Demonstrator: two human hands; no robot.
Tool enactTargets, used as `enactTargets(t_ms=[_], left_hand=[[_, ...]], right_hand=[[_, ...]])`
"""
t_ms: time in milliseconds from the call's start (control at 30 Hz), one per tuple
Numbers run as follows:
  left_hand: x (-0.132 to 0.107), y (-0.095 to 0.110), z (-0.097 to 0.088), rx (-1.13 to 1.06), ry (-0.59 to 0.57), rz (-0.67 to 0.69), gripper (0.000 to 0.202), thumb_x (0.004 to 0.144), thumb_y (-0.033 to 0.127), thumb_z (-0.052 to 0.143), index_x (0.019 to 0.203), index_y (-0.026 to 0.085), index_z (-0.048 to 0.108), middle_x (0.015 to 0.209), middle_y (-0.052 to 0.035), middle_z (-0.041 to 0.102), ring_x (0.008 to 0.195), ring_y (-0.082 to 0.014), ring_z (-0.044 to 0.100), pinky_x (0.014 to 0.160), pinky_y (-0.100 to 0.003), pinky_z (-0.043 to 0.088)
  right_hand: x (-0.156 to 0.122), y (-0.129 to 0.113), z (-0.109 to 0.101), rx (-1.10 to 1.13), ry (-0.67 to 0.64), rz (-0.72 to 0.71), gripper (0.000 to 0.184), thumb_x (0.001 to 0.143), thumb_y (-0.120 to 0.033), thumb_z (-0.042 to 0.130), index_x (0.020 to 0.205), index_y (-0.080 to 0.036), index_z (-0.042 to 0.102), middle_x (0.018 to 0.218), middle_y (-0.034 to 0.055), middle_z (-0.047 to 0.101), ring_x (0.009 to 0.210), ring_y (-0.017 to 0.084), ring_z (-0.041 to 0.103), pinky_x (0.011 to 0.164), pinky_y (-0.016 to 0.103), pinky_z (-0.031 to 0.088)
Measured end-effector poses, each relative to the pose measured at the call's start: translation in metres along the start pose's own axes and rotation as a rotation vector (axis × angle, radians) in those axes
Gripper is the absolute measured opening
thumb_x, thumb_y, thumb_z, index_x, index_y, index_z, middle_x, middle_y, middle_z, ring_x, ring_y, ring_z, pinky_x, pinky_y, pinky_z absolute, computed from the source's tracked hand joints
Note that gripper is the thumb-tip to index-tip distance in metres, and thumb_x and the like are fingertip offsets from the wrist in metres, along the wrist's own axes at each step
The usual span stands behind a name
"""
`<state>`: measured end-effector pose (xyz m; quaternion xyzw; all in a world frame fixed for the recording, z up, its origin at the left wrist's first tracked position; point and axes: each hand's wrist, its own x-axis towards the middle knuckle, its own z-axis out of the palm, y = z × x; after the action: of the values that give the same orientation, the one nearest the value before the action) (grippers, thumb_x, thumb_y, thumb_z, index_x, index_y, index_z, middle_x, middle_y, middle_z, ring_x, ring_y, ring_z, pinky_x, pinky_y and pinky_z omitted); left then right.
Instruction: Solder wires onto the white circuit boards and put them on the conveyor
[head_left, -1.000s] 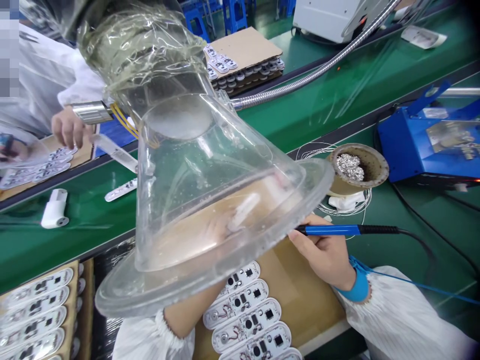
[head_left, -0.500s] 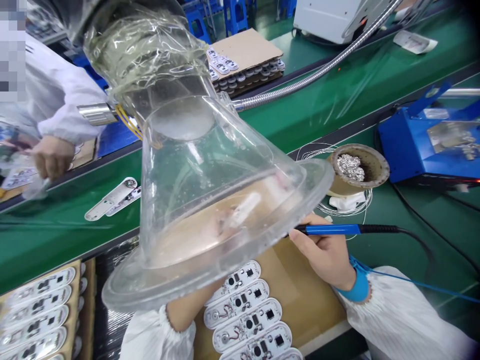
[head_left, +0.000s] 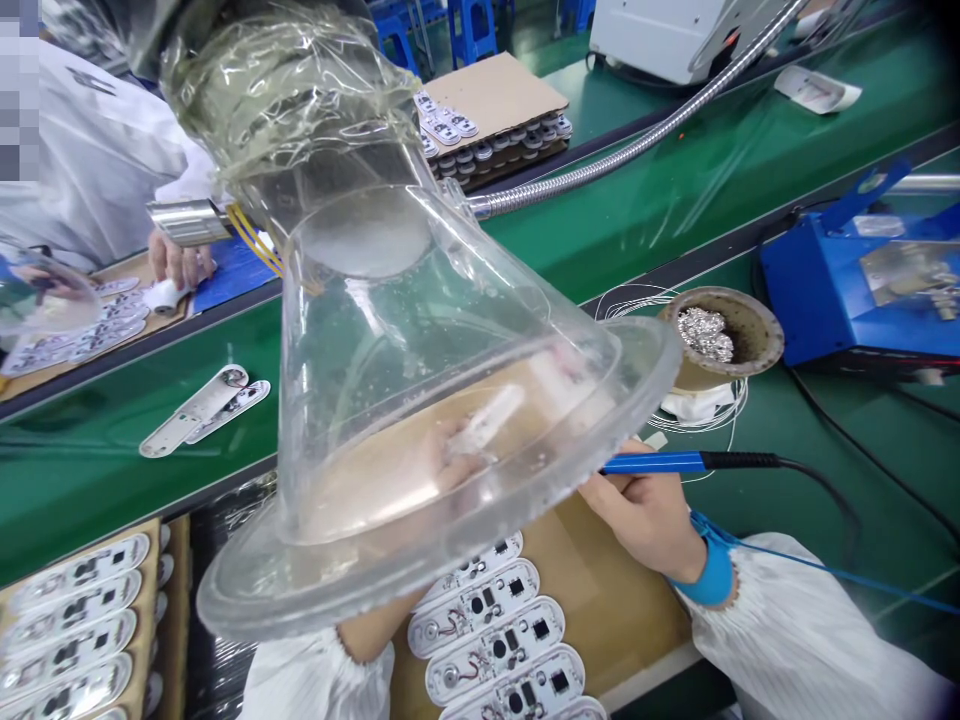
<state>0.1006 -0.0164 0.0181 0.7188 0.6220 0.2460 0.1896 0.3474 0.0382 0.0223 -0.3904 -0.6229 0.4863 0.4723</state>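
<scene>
Soldering iron (head_left: 675, 461) held in right grip (head_left: 649, 515) (tip behind hood (head_left: 420, 330)).

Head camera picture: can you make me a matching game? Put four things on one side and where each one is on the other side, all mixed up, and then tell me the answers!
Things:
1. soldering iron
2. silver wool
3. blue wrist strap
4. white circuit boards

Places:
A. inside the brown pot
B. in a row on the cardboard
C. held in the right hand
D. wrapped around the wrist

Right pairs: 1-C, 2-A, 3-D, 4-B.
</scene>
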Motion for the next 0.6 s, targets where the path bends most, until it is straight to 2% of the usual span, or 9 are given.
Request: enactTargets(t_ms=[233,433,600], left_hand=[[0.0008,0.0,-0.0007,-0.007,-0.006,0.021,0.016,0.099,0.045,0.067,0.114,0.041,0.073,0.148,-0.0013,0.059,0.141,-0.037,0.056,0.112,-0.063,0.058],[0.002,0.0013,-0.0004,0.011,-0.011,-0.013,0.012,0.1,0.043,0.066,0.103,0.038,0.076,0.149,-0.0025,0.058,0.137,-0.0381,0.059,0.11,-0.063,0.058],[0.0051,0.0035,-0.0046,0.0,-0.02,-0.024,0.01,0.099,0.036,0.067,0.099,0.034,0.077,0.144,-0.0039,0.064,0.137,-0.0371,0.059,0.113,-0.065,0.054]], right_hand=[[-0.0003,0.002,-0.0013,-0.011,0.005,0.07,0.003,0.09,-0.026,0.072,0.09,-0.025,0.074,0.077,0.0031,0.072,0.07,0.022,0.068,0.057,0.032,0.056],[-0.0009,0.0054,-0.0061,-0.008,0.023,0.029,0.013,0.093,-0.016,0.067,0.094,-0.024,0.076,0.084,0.0032,0.075,0.073,0.02,0.07,0.063,0.031,0.058],[-0.0004,0.0068,-0.0084,-0.038,0.088,-0.045,0.017,0.092,-0.012,0.067,0.096,-0.026,0.076,0.08,-0.0012,0.072,0.066,0.015,0.066,0.062,0.026,0.056]])
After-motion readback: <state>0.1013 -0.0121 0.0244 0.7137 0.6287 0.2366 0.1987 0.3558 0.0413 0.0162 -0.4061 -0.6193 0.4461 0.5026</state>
